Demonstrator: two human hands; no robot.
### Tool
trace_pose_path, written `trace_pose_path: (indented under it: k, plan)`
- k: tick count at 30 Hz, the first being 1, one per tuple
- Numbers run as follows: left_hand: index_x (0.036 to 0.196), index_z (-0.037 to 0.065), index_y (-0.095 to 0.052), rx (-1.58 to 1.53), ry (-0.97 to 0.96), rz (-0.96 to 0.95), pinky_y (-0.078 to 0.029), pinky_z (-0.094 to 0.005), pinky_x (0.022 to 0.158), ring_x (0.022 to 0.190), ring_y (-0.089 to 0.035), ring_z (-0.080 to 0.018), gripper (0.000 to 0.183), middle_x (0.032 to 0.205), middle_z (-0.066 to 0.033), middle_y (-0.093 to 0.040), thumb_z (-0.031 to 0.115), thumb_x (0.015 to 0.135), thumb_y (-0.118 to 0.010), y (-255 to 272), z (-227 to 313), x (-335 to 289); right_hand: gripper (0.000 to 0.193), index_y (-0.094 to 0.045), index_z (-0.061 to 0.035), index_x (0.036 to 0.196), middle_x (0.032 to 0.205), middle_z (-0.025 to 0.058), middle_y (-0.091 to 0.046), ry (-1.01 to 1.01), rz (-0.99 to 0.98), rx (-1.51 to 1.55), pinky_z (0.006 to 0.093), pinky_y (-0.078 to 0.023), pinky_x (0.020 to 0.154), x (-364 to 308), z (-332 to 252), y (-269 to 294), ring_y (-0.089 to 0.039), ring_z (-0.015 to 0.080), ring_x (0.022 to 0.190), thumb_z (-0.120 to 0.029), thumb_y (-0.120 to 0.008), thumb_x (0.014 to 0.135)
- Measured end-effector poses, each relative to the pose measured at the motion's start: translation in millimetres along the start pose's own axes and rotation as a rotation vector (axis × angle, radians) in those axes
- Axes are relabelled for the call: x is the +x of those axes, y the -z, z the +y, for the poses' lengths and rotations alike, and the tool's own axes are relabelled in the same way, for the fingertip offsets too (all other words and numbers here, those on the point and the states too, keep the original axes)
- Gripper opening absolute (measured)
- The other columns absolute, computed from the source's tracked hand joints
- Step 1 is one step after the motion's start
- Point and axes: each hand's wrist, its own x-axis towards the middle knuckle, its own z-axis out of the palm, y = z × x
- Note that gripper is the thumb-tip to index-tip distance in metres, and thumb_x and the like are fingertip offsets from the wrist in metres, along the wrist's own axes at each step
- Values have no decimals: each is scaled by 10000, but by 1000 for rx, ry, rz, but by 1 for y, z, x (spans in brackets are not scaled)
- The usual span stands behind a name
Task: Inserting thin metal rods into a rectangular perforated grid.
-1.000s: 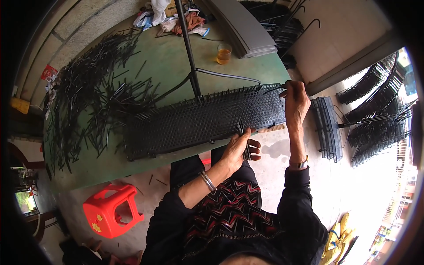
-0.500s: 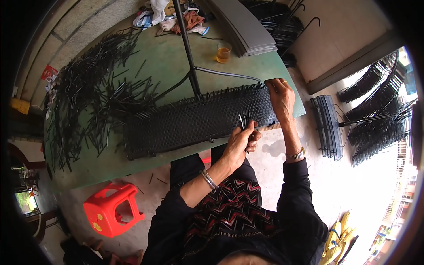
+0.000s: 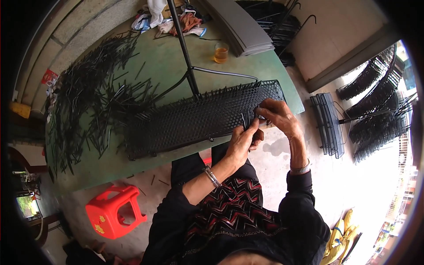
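A long black perforated panel (image 3: 190,121), with short black bits sticking up along its far edge, lies slantwise at the table's near edge. A black pole (image 3: 191,79) with two curved braces rises from its far side. My left hand (image 3: 240,143) is closed around a small bunch of thin black strips (image 3: 245,119) at the panel's near edge, right of its middle. Close beside it, my right hand (image 3: 280,117) has its fingers pinched together near the left thumb and the strips. Whatever lies between those fingertips is too small to make out.
Loose black strips (image 3: 84,88) cover the left of the green table (image 3: 154,57). Beyond the panel stand a cup of amber liquid (image 3: 221,54), grey sheets (image 3: 243,31) and cloths (image 3: 190,24). A red stool (image 3: 112,212) is at lower left. Similar black racks (image 3: 327,126) stand at right.
My right hand has come from the panel's far right corner, leftward and nearer, to meet the left hand. The left hand keeps its bunch of strips and has shifted slightly right.
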Motion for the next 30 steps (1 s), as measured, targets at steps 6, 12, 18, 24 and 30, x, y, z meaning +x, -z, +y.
trace_pose_path:
  k: [6,12,18,24,30]
  plan:
    - [843,87,-542,43,-67,105,-292,-186,409,476,-445,-42,339,657,-9,-579,408,937,-599,-7,0,2,186,-647,-12,903,806,27,-630,-72,54,118,272,-452,687,-1,-1,3,-553,99,763,-194,-617,877]
    - [889,82,-578,19,-54,232,-251,-199,409,469,-402,-46,315,682,-29,-593,391,926,-624,10,-9,10,123,-575,37,956,782,113,-666,168,530,101,281,-507,615,16,12,9,-647,165,642,-83,-560,931]
    - [966,60,-599,-105,33,91,-297,-193,466,540,-434,-52,283,751,-68,-643,342,959,-582,12,-18,10,73,-535,-4,960,806,132,-680,371,844,-229,316,-520,624,48,22,16,-691,218,686,-70,-545,930]
    - [1038,39,-630,-57,39,28,-315,-191,489,576,-443,-52,300,827,-95,-673,324,961,-576,12,-10,9,89,-569,-15,939,768,121,-686,310,745,-349,300,-514,650,70,50,12,-684,189,700,-102,-557,927]
    - [1091,55,-639,-117,9,12,-322,-189,492,581,-441,-44,323,873,-91,-689,340,944,-599,9,-2,8,94,-645,-95,932,814,137,-653,331,639,-590,389,-487,622,69,37,15,-641,326,708,-172,-616,888]
